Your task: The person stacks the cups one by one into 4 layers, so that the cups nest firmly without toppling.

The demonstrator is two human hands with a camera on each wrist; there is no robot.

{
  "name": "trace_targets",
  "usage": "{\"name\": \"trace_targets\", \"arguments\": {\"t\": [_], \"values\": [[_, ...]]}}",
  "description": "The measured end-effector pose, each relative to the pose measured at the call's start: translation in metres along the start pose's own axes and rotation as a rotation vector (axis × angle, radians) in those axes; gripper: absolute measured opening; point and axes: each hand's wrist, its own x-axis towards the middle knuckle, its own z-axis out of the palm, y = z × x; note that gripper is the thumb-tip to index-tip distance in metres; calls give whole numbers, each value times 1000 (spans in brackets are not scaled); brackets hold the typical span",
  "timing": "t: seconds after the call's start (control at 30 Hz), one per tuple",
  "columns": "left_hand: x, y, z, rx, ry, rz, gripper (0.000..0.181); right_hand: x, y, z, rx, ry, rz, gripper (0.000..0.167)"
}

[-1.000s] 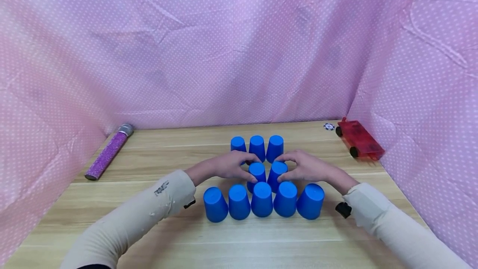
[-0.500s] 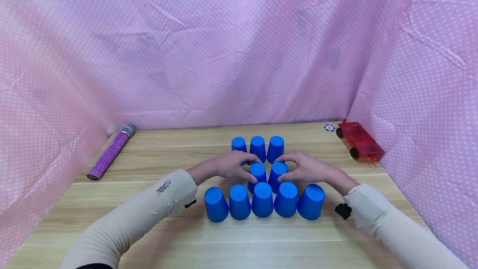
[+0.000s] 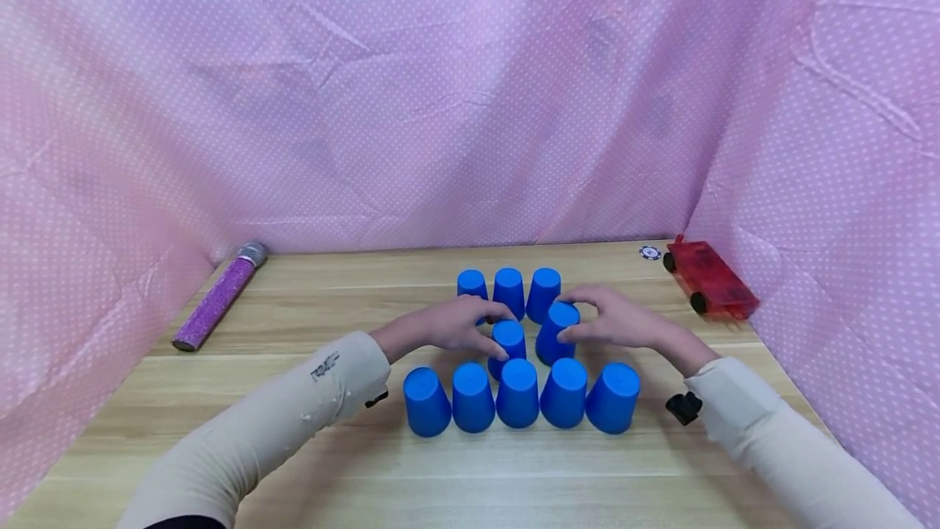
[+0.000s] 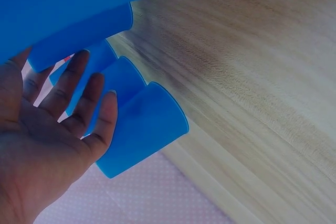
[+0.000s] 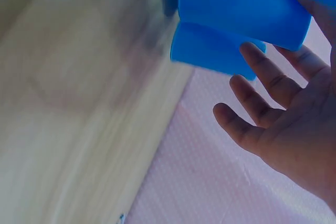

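Upside-down blue plastic cups stand in three rows on the table. In the middle row, my left hand pinches the left cup between thumb and fingers. My right hand pinches the right cup of that row by its side, near the top. This cup stands apart from the left one and seems raised slightly off the wood. The right wrist view shows the same cup between thumb and index finger, the other fingers spread free. In the left wrist view, the left hand's fingers reach beside the back-row cups.
A front row of several cups stands nearest me. Behind the hands is a back row of three cups. A purple microphone lies far left; a red toy car and a poker chip lie far right. Pink dotted cloth surrounds the table.
My right hand has moved its cup up and to the right, widening the gap to the left middle cup. My left hand has stayed on its cup.
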Motion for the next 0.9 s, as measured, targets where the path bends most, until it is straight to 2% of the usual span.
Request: {"name": "trace_targets", "arguments": {"t": [0.27, 0.47, 0.9], "values": [[-1, 2, -1, -23, -8, -23, 55, -2, 10, -19, -63, 64, 46, 56], [-1, 2, -1, -12, -6, 1, 55, -6, 11, -27, -83, 75, 88, 60], [-1, 1, -2, -10, -8, -6, 54, 1, 28, -33, -126, 121, 173, 65]]}}
